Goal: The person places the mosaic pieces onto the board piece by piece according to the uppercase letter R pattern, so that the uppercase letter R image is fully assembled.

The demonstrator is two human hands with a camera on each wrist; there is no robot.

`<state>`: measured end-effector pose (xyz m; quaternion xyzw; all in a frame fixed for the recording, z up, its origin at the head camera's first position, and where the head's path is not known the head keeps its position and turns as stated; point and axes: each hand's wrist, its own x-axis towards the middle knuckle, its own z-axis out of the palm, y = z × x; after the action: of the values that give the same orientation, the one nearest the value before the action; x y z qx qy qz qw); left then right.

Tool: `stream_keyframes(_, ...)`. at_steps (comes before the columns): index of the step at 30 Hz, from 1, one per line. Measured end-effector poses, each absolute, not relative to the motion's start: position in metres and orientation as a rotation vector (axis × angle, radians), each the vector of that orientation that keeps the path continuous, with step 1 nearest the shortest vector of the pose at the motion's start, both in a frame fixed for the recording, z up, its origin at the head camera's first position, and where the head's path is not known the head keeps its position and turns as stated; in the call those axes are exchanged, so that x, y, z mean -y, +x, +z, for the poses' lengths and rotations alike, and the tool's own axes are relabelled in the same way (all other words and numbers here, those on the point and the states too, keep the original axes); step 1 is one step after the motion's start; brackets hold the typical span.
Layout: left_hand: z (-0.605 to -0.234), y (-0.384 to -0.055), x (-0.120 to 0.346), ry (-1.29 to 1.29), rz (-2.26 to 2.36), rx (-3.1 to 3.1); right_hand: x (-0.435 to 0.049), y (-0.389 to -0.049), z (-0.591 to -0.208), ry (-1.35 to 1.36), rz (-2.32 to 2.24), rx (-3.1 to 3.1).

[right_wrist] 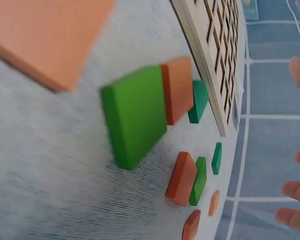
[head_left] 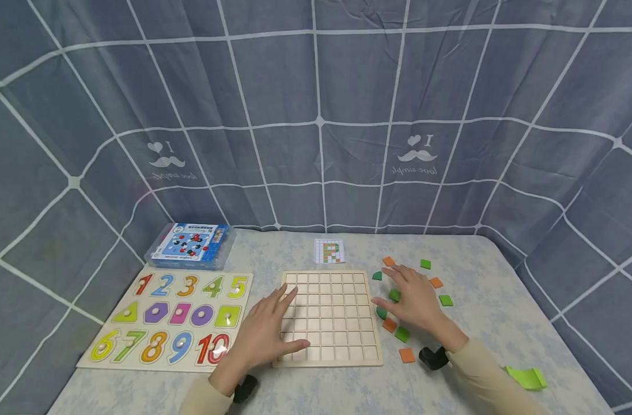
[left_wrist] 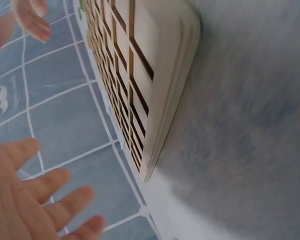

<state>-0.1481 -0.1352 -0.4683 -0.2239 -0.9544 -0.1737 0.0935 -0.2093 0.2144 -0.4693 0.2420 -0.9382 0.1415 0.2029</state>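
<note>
A pale wooden grid board (head_left: 336, 362) lies flat with its square cells bare. My left hand (head_left: 264, 331) hovers over the board's left edge, fingers spread and holding nothing; the left wrist view shows these fingers (left_wrist: 55, 182) apart from the board. Beside the board's right edge, my right hand (head_left: 414, 297) is held above scattered small tiles, its fingers parted. Among them are an orange square (head_left: 407, 355), a green square (head_left: 446, 300) and a dark green rounded piece (head_left: 377, 276). In the right wrist view, a green tile (right_wrist: 137, 115) lies near an orange one (right_wrist: 178, 90).
Behind the board lies a small pattern card (head_left: 329, 251) with a coloured grid figure. To the left are a number-and-shape puzzle board (head_left: 178, 288) and a boxed set (head_left: 191, 245). A curved lime-green piece (head_left: 526, 378) sits at the front right. A grid-patterned curtain (head_left: 357, 155) surrounds the table.
</note>
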Motion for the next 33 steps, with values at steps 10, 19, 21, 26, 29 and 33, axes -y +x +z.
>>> stream_keyframes(10, -0.478, -0.126, 0.136, -0.381, -0.815, 3.035, -0.221, -0.235, -0.475, 0.492, 0.650, 2.608)
stream_keyframes(19, -0.493, -0.120, 0.139, -0.342, -0.975, 3.055, -0.227, -0.262, -0.479, 0.346, 0.772, 2.688)
stream_keyframes(21, -0.495, -0.121, 0.141, -0.378, -1.013, 3.038, -0.228, -0.268, -0.480, 0.328, 0.781, 2.705)
stream_keyframes(26, -0.502, -0.122, 0.144, -0.422, -1.063, 2.983, -0.229, -0.278, -0.480, 0.268, 0.800, 2.739)
stream_keyframes(29, -0.506, -0.124, 0.146, -0.418, -1.079, 2.959, -0.229, -0.284, -0.481, 0.229, 0.804, 2.766)
stream_keyframes(33, -0.509, -0.124, 0.147, -0.409, -1.108, 2.945, -0.230, -0.291, -0.483, 0.181, 0.812, 2.806)
